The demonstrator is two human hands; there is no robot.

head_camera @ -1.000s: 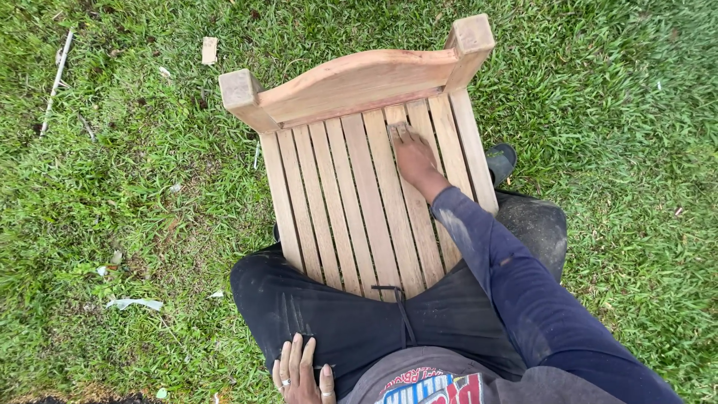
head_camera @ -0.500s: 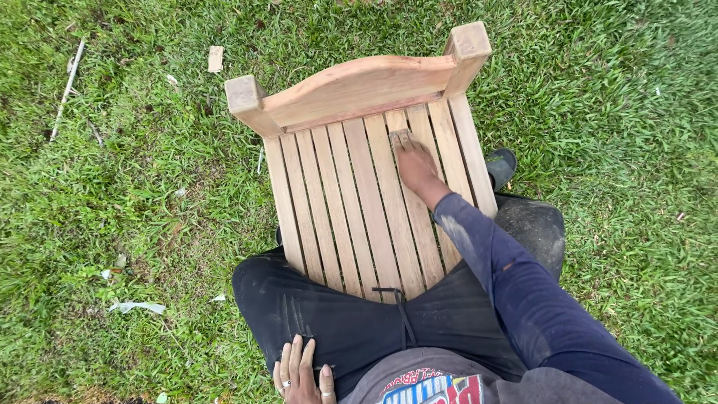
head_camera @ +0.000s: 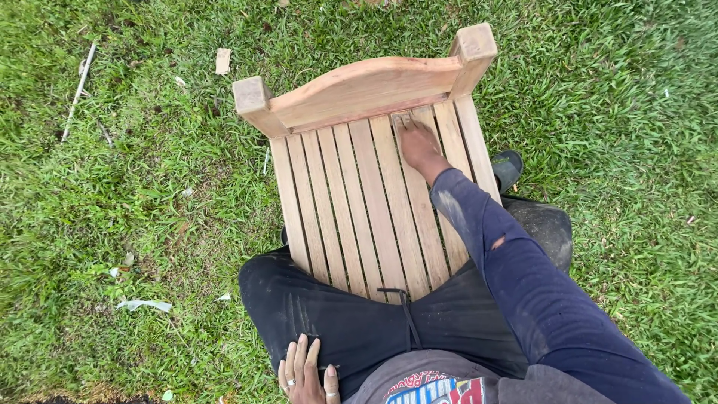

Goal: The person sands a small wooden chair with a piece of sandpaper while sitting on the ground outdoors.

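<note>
right hand (head_camera: pixel 417 144) on slats (head_camera: pixel 359 202), left hand (head_camera: pixel 307 374) cropped

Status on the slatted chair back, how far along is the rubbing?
Done: cannot tell, all slats look alike. In hand: right hand presses flat on a slat of the wooden chair back, just below the curved top rail. Left hand rests on the thigh. Left: unclear.

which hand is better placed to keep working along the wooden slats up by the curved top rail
Right, likely. The right hand lies flat on the slatted wooden chair back, fingertips close under the curved wooden top rail. The left hand rests on the dark trouser leg, off the wood.
</note>
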